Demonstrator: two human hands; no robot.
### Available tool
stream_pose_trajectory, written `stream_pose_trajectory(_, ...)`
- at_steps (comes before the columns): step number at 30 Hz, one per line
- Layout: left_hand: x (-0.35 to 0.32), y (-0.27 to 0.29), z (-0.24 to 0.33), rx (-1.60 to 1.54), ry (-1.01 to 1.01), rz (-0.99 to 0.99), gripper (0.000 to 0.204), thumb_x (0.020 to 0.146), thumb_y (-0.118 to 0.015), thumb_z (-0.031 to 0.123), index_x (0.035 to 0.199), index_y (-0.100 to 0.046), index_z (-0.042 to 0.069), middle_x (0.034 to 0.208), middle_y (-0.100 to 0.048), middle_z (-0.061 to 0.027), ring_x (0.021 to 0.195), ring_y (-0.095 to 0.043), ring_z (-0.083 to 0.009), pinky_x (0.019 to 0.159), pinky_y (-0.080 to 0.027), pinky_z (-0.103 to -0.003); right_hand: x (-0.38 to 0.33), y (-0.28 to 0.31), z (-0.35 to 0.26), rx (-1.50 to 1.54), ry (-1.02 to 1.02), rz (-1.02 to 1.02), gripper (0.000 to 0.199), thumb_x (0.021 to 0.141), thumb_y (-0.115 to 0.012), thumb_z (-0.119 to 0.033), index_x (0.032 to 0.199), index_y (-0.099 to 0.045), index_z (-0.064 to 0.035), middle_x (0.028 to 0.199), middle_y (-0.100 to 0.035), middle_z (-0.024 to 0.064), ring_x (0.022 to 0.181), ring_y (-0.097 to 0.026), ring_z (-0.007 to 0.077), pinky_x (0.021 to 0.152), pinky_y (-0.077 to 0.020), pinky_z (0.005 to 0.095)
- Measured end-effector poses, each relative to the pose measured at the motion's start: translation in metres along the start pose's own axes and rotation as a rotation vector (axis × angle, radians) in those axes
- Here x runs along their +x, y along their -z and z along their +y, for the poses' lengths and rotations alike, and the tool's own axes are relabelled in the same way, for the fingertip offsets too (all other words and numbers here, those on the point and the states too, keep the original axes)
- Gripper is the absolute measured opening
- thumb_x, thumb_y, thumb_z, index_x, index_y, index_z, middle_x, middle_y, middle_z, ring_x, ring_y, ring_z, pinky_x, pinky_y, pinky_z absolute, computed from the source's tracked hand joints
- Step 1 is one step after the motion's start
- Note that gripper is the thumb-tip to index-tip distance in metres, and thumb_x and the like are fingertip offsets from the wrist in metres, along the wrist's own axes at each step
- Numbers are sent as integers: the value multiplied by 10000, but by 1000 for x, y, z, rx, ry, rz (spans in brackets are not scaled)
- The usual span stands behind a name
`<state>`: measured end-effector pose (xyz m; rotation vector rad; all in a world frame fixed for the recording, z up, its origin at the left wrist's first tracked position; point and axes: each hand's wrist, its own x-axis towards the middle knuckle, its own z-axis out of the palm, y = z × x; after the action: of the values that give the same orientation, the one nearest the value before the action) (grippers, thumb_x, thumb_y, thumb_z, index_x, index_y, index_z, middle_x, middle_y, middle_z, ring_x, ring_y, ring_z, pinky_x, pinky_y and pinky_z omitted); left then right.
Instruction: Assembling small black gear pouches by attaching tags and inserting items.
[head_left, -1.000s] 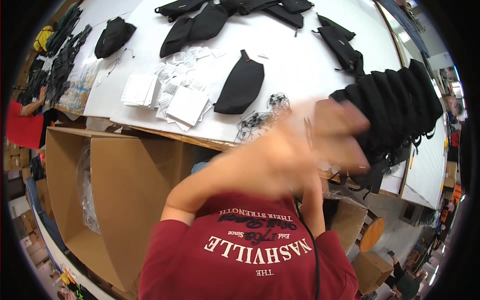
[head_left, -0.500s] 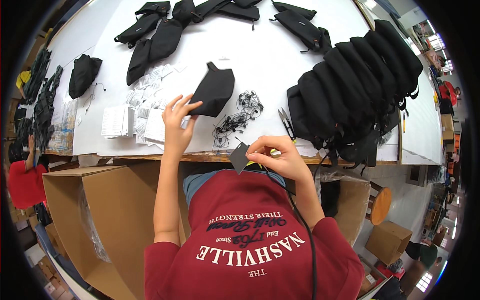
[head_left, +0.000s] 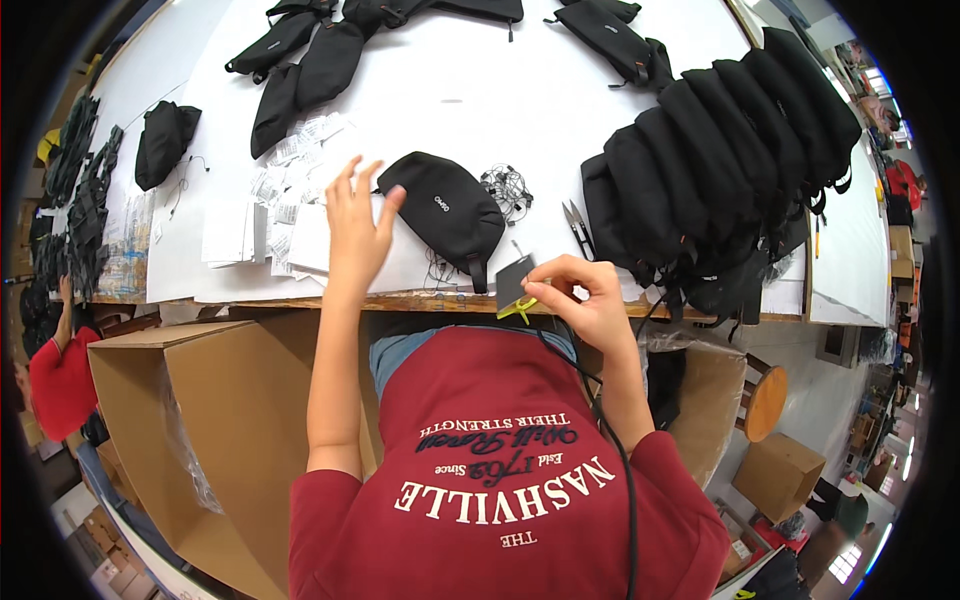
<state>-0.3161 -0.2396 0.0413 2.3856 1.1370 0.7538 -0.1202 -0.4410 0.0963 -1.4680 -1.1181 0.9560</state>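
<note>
My left hand is open, its fingers spread, with the thumb over the left edge of a black zip pouch. That pouch lies on the table with a small light label facing up and a strap loop toward me. Near the table's front edge, my right hand pinches a small dark grey square tag. A thin pin-like tip sticks up beyond the tag, and a yellow-green piece shows below it; I cannot make out what it belongs to. A tangle of thin black cords lies beside the pouch, partly hidden by it.
Black-handled snips lie right of the cords, beside a long row of black pouches. White paper slips and a paper stack are at left. More pouches lie farther back. Open cardboard boxes stand below the table edge.
The pouch has come out of my left hand's grip and now lies turned, label side up, nearer me and over part of the cords. My right hand has shifted slightly right with the tag.
</note>
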Motion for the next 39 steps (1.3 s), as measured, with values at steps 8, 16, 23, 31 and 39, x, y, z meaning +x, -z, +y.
stream_pose_trajectory(8, -61, -18, 41, -184, -233, -468, 412, 719, -656, -27, 1061, -651, 201, 1504, -303, -93, 1366, -236, -356, 1095, -265, -443, -3, 12, -3, -194, -105, -27, 83, 828, -688, -105, 823, -660, -28, 533, -497, -30, 473, -365, 15, 445, -260, 215)
stream_pose_trajectory(16, -77, -2, 52, -375, 119, -40, 161, 685, -702, 14, 835, -661, 57, 968, -559, -53, 965, -462, -244, 850, -389, -348, 14, -25, 3, -317, -91, 48, 77, 838, -679, -121, 866, -658, -52, 504, -395, 8, 453, -345, 65, 436, -278, 256)
stream_pose_trajectory(23, -78, 5, 60, -698, 281, -81, 101, 770, -686, -6, 871, -688, -1, 759, -568, -27, 716, -491, -119, 615, -399, -237, 23, -47, 13, -392, 206, -74, 77, 844, -669, -118, 896, -659, -62, 657, -615, 80, 496, -527, 119, 478, -404, 250)
stream_pose_trajectory(31, -75, 10, 62, -756, 263, -26, 107, 815, -662, -22, 920, -679, -24, 837, -570, -16, 734, -482, -72, 655, -372, -194, 24, -46, 1, -225, -61, -112, 100, 831, -663, -116, 910, -641, -58, 720, -616, 68, 560, -586, 172, 530, -457, 285)
stream_pose_trajectory(39, -87, 2, 52, -1010, 453, -165, 133, 847, -678, 37, 968, -705, -12, 804, -549, 28, 694, -443, -22, 607, -351, -164, 19, -55, 12, -201, 60, -63, 104, 835, -665, -105, 901, -630, -33, 717, -608, 85, 556, -575, 176, 536, -452, 277)
